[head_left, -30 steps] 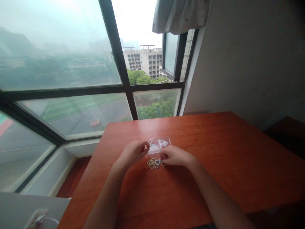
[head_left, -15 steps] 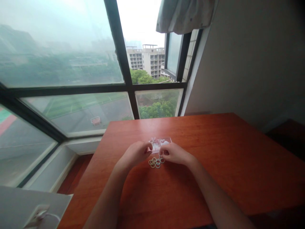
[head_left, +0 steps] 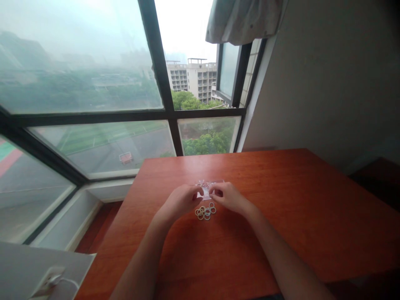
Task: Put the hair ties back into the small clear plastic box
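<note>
A small clear plastic case (head_left: 206, 186) with reddish bits inside lies on the red-brown wooden table (head_left: 281, 208). Just in front of it sits a loose cluster of several small pale rings (head_left: 205, 212). My left hand (head_left: 180, 201) rests with curled fingers at the case's left edge, thumb and forefinger pinched near it. My right hand (head_left: 228, 196) is over the case's right half, fingers bent and pinched at its front edge. What the fingertips hold, if anything, is too small to make out.
Large windows (head_left: 93, 83) with dark frames rise behind the table's far edge. A grey wall (head_left: 328, 83) stands at the right, a curtain (head_left: 243, 18) hangs above. A white socket with a cable (head_left: 50, 281) sits at the lower left.
My right hand has lifted off the rings and moved forward onto the case. My left hand has edged slightly toward the case. The rings stay where they were.
</note>
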Motion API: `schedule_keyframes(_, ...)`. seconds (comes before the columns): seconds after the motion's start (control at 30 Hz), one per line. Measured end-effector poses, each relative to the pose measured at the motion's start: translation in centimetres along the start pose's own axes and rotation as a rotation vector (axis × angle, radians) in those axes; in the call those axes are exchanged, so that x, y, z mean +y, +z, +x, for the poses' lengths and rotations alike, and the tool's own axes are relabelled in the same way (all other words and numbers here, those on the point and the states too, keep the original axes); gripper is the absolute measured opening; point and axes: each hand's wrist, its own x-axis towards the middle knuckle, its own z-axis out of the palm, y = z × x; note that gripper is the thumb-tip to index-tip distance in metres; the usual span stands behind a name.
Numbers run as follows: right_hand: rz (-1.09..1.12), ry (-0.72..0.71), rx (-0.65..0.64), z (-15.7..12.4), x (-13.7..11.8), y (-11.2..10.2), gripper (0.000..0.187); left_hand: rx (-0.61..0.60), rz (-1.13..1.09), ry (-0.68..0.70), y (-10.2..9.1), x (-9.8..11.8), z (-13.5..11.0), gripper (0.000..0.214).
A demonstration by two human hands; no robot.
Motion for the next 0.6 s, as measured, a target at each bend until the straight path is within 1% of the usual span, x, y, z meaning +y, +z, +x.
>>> schedule_keyframes(0.2,-0.052,0.004,0.111,0.5,0.3,0.6,0.007,-0.156,0.039,0.043,1.3,1.4,0.1,0.016)
schedule_keyframes(0.3,-0.084,0.036,0.136,0.7,0.3,0.8,0.008,-0.169,0.073,0.068,1.9,2.0,0.0,0.014)
schedule_keyframes(0.43,-0.093,0.047,0.134,0.8,0.2,0.8,0.008,-0.191,0.121,0.100,2.1,2.4,0.0,0.011)
schedule_keyframes(0.6,-0.092,0.039,0.124,0.8,0.2,0.7,0.008,-0.212,0.161,0.119,2.4,2.6,0.1,0.017)
